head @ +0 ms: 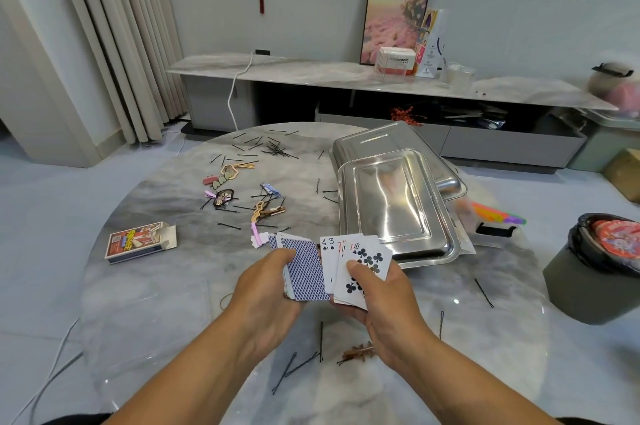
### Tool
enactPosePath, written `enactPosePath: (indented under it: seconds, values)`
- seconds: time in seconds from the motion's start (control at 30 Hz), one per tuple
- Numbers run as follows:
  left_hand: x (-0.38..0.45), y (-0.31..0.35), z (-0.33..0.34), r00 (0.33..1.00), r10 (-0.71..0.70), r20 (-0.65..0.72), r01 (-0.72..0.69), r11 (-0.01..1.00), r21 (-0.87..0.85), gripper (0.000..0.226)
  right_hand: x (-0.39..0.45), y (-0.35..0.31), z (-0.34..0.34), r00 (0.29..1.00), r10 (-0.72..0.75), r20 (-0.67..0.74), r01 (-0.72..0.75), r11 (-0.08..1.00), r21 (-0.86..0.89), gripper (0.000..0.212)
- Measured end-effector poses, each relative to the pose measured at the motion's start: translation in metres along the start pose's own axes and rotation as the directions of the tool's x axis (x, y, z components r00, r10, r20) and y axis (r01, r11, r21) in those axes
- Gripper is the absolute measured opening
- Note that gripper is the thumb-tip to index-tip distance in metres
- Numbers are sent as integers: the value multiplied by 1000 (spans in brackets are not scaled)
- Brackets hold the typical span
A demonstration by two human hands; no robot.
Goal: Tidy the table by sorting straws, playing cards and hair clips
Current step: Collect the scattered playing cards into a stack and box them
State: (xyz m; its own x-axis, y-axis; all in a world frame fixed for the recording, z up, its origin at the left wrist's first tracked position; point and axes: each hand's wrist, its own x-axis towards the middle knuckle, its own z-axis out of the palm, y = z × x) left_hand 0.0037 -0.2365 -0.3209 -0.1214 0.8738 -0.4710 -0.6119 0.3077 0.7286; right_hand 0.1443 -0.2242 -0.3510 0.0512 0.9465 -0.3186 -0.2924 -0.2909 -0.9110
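My left hand (266, 289) grips a stack of blue-backed playing cards (304, 269) above the round marble table (156, 286). Just to its right, my right hand (384, 300) holds a fan of face-up cards (360, 262), thumb on the ten of clubs. An open card box (140, 243) lies at the table's left. Hair clips (228, 194) and black bobby pins (273, 147) are scattered across the far left of the table; a few pins (320, 341) and a brown clip (358, 352) lie near my wrists. Coloured straws (495, 215) lie at the right behind the trays.
Two upturned steel trays (391, 203) overlap at the table's right. A bin (595, 272) with a black liner stands right of the table. A low marble TV cabinet (346, 78) runs along the back wall.
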Motion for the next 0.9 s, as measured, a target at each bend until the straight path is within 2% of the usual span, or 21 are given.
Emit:
enactPosePath:
  seconds: [0.13, 0.23, 0.37, 0.43, 0.5, 0.63, 0.9]
  values:
    - [7, -2, -3, 995, 84, -60, -74, 984, 162, 23, 2, 1, -1, 999, -25, -30, 25, 1000, 16, 34]
    - [10, -5, -6, 977, 185, -107, -148, 948, 281, 20, 3, 2, -2, 997, -41, -63, 38, 998, -48, 36]
    - [4, -18, -3, 940, 331, -81, -254, 838, 482, 14, 0, 14, 5, 1000, 1, 25, 3, 982, -187, 29]
    - [2, -28, -1, 935, 353, -43, -275, 794, 543, 14, -5, 23, 11, 997, -6, 77, 26, 965, -262, 30]
    - [0, -34, 1, 947, 321, 12, -275, 789, 549, 15, -9, 29, 16, 994, -31, 101, 63, 941, -332, 32]
    - [-2, -37, 7, 973, 217, 85, -232, 869, 436, 25, -15, 31, 19, 990, -31, 138, 82, 921, -381, 33]
    - [6, -37, 4, 979, 198, 43, -198, 889, 412, 25, -16, 20, 16, 977, 39, 210, 7, 976, -218, 32]
